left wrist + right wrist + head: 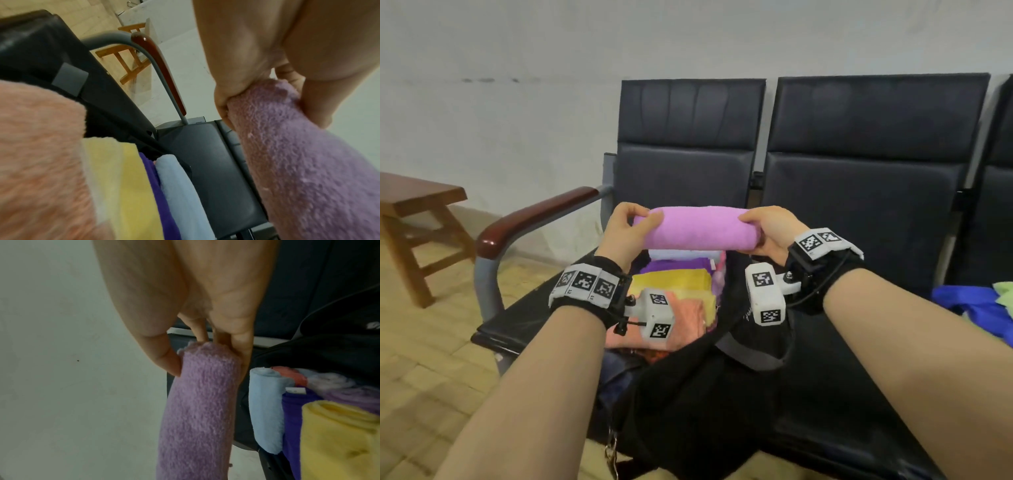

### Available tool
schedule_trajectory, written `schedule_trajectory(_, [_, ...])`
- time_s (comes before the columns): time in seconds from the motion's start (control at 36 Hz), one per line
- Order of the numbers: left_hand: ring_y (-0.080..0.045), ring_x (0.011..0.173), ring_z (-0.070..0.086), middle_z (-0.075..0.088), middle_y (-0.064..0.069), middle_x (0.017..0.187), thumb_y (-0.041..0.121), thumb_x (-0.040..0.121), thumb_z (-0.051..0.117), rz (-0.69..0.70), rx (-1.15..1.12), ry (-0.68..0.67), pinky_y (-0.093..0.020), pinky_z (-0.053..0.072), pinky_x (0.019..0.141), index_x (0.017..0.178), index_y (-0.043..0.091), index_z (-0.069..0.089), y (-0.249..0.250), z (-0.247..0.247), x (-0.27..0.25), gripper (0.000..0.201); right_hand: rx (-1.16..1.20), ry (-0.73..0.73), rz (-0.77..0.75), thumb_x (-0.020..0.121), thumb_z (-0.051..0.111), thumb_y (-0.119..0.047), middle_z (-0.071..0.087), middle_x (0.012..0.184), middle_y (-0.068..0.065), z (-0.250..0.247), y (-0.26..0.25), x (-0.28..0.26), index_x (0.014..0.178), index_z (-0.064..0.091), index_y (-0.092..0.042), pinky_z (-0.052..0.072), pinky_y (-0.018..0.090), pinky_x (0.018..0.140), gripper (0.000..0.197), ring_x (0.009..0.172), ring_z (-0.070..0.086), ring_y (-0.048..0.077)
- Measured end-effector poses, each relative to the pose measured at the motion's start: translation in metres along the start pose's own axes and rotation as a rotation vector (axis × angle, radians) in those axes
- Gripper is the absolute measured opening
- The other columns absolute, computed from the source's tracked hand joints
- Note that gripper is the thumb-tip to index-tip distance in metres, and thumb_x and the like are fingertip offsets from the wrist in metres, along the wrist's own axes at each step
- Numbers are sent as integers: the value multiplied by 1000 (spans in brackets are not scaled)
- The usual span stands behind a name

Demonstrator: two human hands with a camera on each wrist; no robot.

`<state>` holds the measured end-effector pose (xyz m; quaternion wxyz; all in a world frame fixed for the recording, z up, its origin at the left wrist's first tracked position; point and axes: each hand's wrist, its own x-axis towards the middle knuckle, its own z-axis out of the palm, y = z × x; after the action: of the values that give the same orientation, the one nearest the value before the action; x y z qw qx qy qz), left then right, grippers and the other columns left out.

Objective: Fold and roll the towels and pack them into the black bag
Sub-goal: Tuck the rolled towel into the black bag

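A rolled pink towel (pixel 697 228) (pixel 304 162) (pixel 197 410) is held level in the air above the open black bag (pixel 705 394). My left hand (pixel 630 222) grips its left end, thumb in front and fingers behind. My right hand (pixel 767 229) grips the right end the same way. Inside the bag lie several rolled towels side by side: a light blue one (pixel 265 410), a dark purple one (pixel 292 418), a yellow one (pixel 674 281) (pixel 339 434) and a peach one (pixel 688 311) (pixel 37 162).
The bag sits on a black bench seat (pixel 859 394) with a wood-topped armrest (pixel 530 219) at the left. A wooden stool (pixel 417 222) stands on the tiled floor further left. Blue and green cloths (pixel 983 305) lie on the seat at the right.
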<state>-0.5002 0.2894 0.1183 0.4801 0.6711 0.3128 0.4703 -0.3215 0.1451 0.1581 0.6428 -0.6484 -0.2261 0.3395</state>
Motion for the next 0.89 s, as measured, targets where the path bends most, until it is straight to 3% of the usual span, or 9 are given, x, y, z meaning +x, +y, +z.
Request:
schedule_trajectory(0.11, [-26,109,56,58,-8,111,26,82,73,39,-15,56,-43,47,96,83,27,53,-8,-2,32,19,79,-26,3,84,62,-3,63,105,17,11,-1,31,117,58,4,54,40,75,34,85,61,27])
schedule_trajectory(0.22, [-17,104,54,54,8,103,18,86,70,45,-71,75,-31,50,86,97,25,52,-27,1,64,22,79,-83,43,84,62,-3,66,93,11,23,-1,55,114,59,1,56,33,68,30,78,63,22])
schedule_trajectory(0.28, [-16,105,53,52,6,108,16,87,69,9,-83,81,-26,47,82,109,19,51,-41,3,79,29,62,-91,60,85,62,-1,66,96,13,29,2,69,113,59,4,55,35,72,28,80,63,24])
schedule_trajectory(0.36, [-19,108,53,51,-2,116,15,87,69,-69,-80,88,-34,48,91,120,13,51,-67,9,96,37,-18,-69,74,81,67,1,65,110,21,36,15,90,116,57,11,55,42,80,38,86,64,30])
schedule_trajectory(0.47, [-27,112,55,55,-10,122,13,87,68,-205,-69,74,-43,47,99,116,13,54,-105,17,112,32,-147,-54,160,63,81,-7,65,111,24,38,41,118,106,62,10,49,54,89,50,92,65,36])
schedule_trajectory(0.53, [-30,114,56,57,-14,125,14,87,69,-271,-41,45,-46,45,102,115,13,57,-124,19,118,31,-191,-52,189,64,82,-7,65,111,24,38,53,129,104,63,6,52,61,85,46,95,66,35])
schedule_trajectory(0.67, [-29,114,57,61,-12,121,18,85,70,-323,40,-19,-47,43,104,107,18,61,-154,27,122,24,-305,-9,220,68,81,-5,64,113,23,38,70,139,99,63,2,56,53,80,36,98,66,37])
schedule_trajectory(0.75, [-27,111,57,62,-8,117,20,87,68,-353,68,-27,-46,44,103,105,20,62,-160,36,121,19,-353,21,224,72,80,-7,64,110,20,33,75,143,93,63,0,59,47,75,27,92,65,33])
schedule_trajectory(0.89, [-27,114,56,62,-10,121,22,89,67,-358,140,-67,-46,43,105,114,14,64,-168,40,124,27,-405,28,226,72,81,-9,63,97,16,28,79,155,103,63,2,58,49,80,38,84,64,27])
